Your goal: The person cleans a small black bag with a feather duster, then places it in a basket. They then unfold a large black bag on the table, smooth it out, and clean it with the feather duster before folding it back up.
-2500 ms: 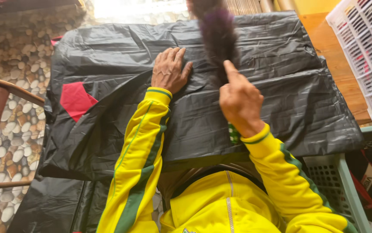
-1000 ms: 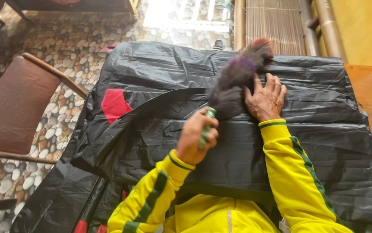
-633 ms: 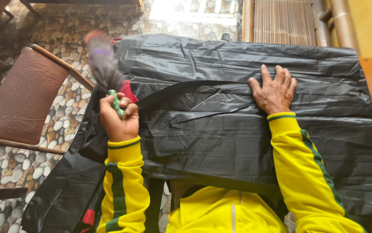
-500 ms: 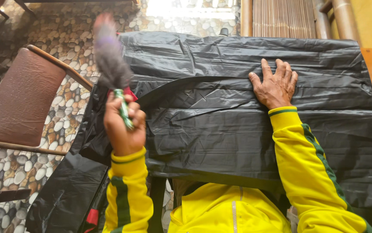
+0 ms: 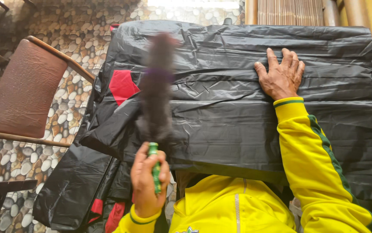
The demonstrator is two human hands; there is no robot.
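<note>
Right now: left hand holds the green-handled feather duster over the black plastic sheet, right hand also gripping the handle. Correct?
Not quite. The right hand is not on the handle: the head view shows it pressed flat, fingers spread, on the black plastic sheet. Only the left hand grips the green handle of the feather duster, which is blurred over the sheet.

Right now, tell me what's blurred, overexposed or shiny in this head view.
Head view: the dark feather duster is smeared by motion blur, while the left hand gripping its green handle stays fairly sharp; the right hand, flat on the black plastic sheet, is crisp; the sheet's creases show soft glare; the floor strip along the top edge is washed out.
</note>
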